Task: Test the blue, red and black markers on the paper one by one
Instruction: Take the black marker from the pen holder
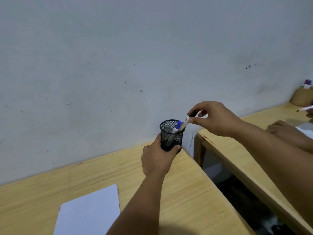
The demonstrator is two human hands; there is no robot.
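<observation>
A black mesh pen cup [171, 133] stands near the back right corner of the wooden table, and my left hand [157, 160] grips its lower part. A blue-capped marker [177, 127] leans inside the cup. My right hand [213, 118] pinches the black cap end of a white-bodied black marker [189, 118], whose lower end reaches into the cup at a slant. I cannot make out a red marker. A white sheet of paper [89, 212] lies on the table at the lower left.
The table [186, 192] meets a grey wall behind. A gap separates it from a second wooden table [225, 146] on the right, where another person's hand [286, 131], a loose marker [304, 109] and a brown holder with markers [302, 96] are.
</observation>
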